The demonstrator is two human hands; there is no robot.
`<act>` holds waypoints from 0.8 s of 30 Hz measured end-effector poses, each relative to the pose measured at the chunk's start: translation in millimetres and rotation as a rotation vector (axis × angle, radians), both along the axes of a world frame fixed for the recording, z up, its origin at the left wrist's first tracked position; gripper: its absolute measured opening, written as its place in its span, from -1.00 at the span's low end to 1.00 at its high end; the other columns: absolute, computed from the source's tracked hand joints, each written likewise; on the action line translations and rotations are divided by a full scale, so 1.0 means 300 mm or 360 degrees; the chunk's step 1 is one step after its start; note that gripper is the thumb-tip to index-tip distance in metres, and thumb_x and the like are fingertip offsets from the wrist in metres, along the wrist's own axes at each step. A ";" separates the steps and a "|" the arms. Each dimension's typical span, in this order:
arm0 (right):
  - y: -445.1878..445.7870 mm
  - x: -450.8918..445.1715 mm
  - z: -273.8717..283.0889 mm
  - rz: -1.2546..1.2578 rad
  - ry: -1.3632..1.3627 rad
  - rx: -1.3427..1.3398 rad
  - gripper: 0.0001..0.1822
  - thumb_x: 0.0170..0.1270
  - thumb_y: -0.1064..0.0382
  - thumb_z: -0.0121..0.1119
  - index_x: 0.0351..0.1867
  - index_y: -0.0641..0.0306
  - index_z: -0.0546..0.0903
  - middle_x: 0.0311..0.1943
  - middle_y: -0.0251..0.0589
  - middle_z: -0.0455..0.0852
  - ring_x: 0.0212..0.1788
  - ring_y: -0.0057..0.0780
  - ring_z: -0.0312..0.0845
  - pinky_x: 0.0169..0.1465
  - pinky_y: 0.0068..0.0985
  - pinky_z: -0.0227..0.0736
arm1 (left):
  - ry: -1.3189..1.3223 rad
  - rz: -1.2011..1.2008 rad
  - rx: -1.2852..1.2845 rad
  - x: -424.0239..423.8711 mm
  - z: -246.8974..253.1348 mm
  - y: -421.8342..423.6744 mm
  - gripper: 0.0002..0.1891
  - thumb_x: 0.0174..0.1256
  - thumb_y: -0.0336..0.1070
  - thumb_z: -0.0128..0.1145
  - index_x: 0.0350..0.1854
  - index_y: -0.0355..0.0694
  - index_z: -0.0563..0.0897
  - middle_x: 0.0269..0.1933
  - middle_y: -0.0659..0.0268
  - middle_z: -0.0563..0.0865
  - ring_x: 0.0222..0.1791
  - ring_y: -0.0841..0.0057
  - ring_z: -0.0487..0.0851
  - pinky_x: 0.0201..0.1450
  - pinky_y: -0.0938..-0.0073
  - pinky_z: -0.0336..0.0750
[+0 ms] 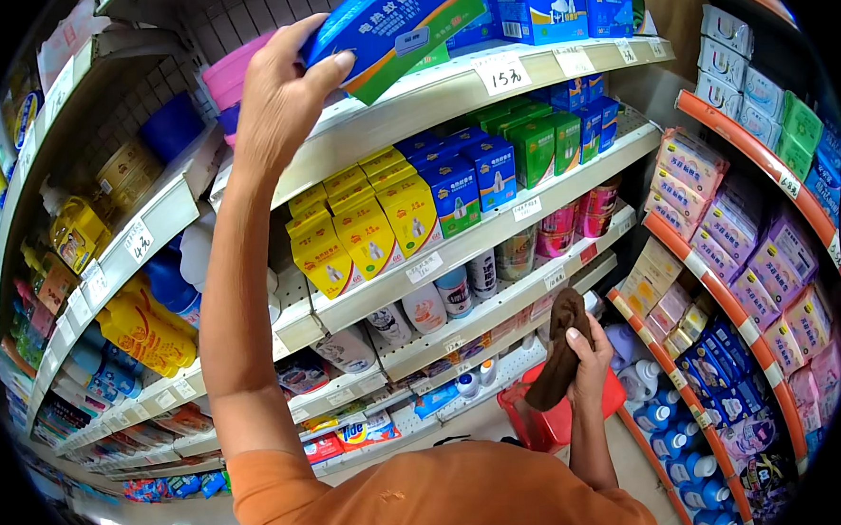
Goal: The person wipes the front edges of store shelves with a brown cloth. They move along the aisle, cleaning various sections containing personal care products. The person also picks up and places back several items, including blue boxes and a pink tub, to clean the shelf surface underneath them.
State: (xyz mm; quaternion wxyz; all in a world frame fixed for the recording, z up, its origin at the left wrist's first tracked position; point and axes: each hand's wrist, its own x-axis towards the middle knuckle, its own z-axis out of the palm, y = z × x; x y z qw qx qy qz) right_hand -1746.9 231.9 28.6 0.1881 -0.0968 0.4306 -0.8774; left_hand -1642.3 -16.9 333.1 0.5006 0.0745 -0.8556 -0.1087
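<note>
My left hand (290, 84) is raised to the upper shelf and grips the end of a blue and green cardboard box (398, 32), which is tilted above the shelf's front edge. Lower down on the right, my right hand (588, 360) holds a folded brown cloth (561, 355). Behind the tilted box, more blue boxes (539, 7) stand on the upper shelf (447, 90). Pink plastic containers (235, 69) sit left of them, partly hidden by my left hand.
Yellow boxes (366, 244), blue boxes (452, 189) and green boxes (534, 149) line the shelf below. Bottles and cans (454, 289) stand lower still. A red plastic stool or bin (517, 414) is on the floor. Orange-edged shelves (720, 261) curve along the right; yellow bottles (145, 323) stand left.
</note>
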 end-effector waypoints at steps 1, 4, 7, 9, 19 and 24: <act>0.007 -0.006 -0.005 -0.0013 -0.0012 -0.0017 -0.51 0.02 0.37 0.14 0.05 0.45 0.40 -0.18 -0.16 0.56 -0.26 -0.47 0.53 -0.19 -0.57 0.46 | -0.0047 0.0026 0.0129 -0.029 0.016 -0.008 -0.39 0.02 -0.04 0.16 0.07 -0.40 0.45 -0.10 -0.01 0.57 -0.09 0.28 0.53 0.01 0.40 0.40; 0.032 -0.029 -0.026 -0.0050 -0.0022 -0.0037 -0.47 0.01 0.41 0.16 0.08 0.48 0.35 -0.17 -0.11 0.55 -0.23 -0.44 0.52 -0.17 -0.53 0.47 | -0.0239 0.0082 0.0052 -0.101 0.050 -0.082 -0.47 0.07 -0.13 0.13 0.06 -0.39 0.47 -0.02 -0.08 0.52 -0.02 0.11 0.50 0.00 0.20 0.44; 0.054 -0.043 -0.040 -0.0056 -0.0042 -0.0027 -0.47 0.00 0.40 0.17 0.07 0.48 0.36 -0.18 -0.12 0.55 -0.24 -0.45 0.53 -0.18 -0.55 0.47 | -0.0578 0.0627 -0.0222 -0.149 0.052 -0.109 -0.50 0.12 -0.15 0.07 0.07 -0.38 0.47 0.05 -0.12 0.46 0.13 0.05 0.36 0.08 0.09 0.37; 0.063 -0.039 -0.021 -0.0052 -0.0063 -0.0042 -0.48 0.00 0.39 0.17 0.06 0.47 0.37 -0.18 -0.13 0.56 -0.25 -0.46 0.53 -0.18 -0.56 0.47 | -0.0539 0.0655 -0.0317 -0.162 0.049 -0.157 -0.45 0.03 -0.10 0.09 0.09 -0.31 0.47 0.08 -0.12 0.43 0.22 0.02 0.24 0.15 0.01 0.29; 0.072 -0.080 -0.050 -0.0037 0.0011 -0.0031 -0.53 0.00 0.40 0.15 0.02 0.45 0.41 -0.20 -0.16 0.57 -0.28 -0.49 0.52 -0.25 -0.57 0.47 | -0.1065 0.0497 -0.0036 -0.229 0.140 -0.144 -0.04 -0.41 0.09 0.36 0.23 -0.14 0.33 0.08 -0.01 0.50 0.04 0.13 0.50 0.16 0.17 0.34; 0.070 -0.086 -0.058 -0.0027 -0.0038 -0.0011 -0.53 0.00 0.40 0.14 0.02 0.44 0.41 -0.20 -0.17 0.57 -0.31 -0.50 0.52 -0.26 -0.57 0.47 | -0.1228 0.0588 0.0071 -0.247 0.158 -0.143 -0.08 -0.43 -0.05 0.42 0.20 -0.15 0.37 0.02 0.01 0.55 0.01 0.19 0.53 0.14 0.21 0.35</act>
